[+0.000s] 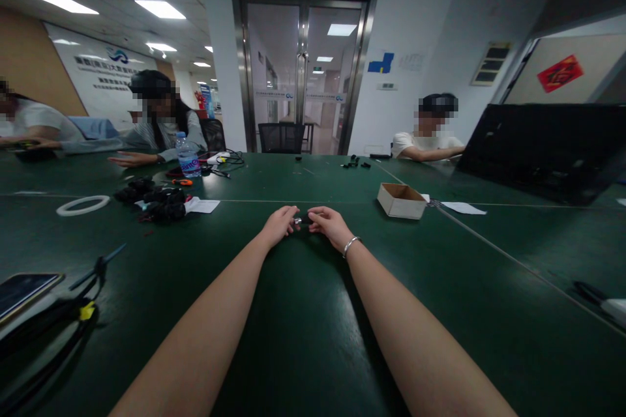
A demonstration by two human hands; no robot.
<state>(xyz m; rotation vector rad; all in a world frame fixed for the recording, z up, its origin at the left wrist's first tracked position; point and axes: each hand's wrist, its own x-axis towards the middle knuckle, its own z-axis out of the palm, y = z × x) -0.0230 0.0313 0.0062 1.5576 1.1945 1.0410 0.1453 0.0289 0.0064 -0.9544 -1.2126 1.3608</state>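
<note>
Both arms reach out over the green table (293, 313), and the two hands meet near its middle. Between the fingertips is a small black piece with a shiny metal end (305, 219), too small to name more exactly. My right hand (330, 227), with a silver bangle at the wrist, pinches the black part. At the metal end, on the other side, the fingers of my left hand (280, 225) are closed; they partly hide it.
An open cardboard box (402, 202) stands to the right, before a large black monitor (542, 150). Leftward lie a bundle of black parts (159, 201), a white ring (83, 205), a water bottle (188, 155), a phone (27, 293) and black cables (59, 332). Several people sit across the table.
</note>
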